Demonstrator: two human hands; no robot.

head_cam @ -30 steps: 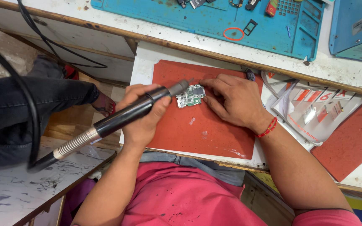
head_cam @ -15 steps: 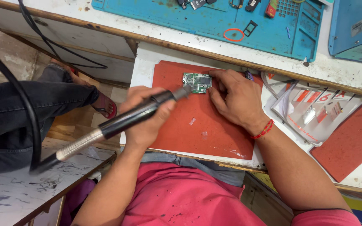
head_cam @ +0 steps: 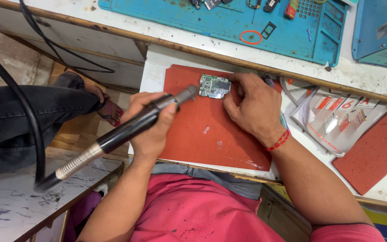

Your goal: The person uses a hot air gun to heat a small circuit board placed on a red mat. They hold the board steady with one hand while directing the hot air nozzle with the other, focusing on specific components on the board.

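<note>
— What's the left hand (head_cam: pixel 151 123) got?

— A black hot-air handpiece (head_cam: pixel 126 130), the grip clenched round its barrel. The metal nozzle points up and away from that grip, its tip just beside the green circuit board (head_cam: pixel 214 86). A thick black hose (head_cam: pixel 21 112) trails off the back end, below and outward of the grip.

— And the right hand (head_cam: pixel 249 105)?

— Its grip is pinching the board's near edge with the fingertips, pinning it flat on the red mat (head_cam: pixel 202 134). So the board lies right at that grip, on the mat's far end.

— Anything else around?

— A blue work mat (head_cam: pixel 229 22) beyond both grips, on the table (head_cam: pixel 372 71). A second red mat (head_cam: pixel 375 152) lies well outward of the right grip.
</note>
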